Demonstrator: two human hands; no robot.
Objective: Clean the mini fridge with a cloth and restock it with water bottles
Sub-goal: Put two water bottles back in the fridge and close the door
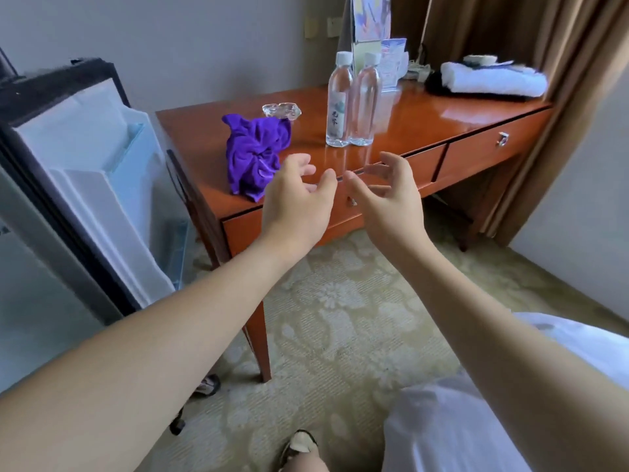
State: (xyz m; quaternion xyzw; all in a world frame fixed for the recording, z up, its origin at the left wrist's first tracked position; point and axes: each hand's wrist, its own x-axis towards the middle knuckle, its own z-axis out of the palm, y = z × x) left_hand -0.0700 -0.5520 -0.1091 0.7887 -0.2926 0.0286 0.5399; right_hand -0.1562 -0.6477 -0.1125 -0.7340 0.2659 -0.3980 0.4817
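Note:
A crumpled purple cloth (254, 152) lies on the left end of a red-brown wooden desk (425, 120). Two clear water bottles stand upright side by side near the desk's front edge, the left bottle (338, 103) labelled, the right bottle (365, 103) plain. The mini fridge (20, 97) stands at the far left with its door (95, 185) swung open toward the desk. My left hand (296, 202) and my right hand (384, 195) hover in front of the desk edge, below the bottles, fingers loosely curled and empty, fingertips close together.
A glass ashtray (281, 110) sits behind the cloth. Folded white towels (493, 79) and cards (391, 63) lie at the desk's back right, by a brown curtain (561, 97). The desk has drawers (490, 144). Patterned carpet (340, 318) covers the floor.

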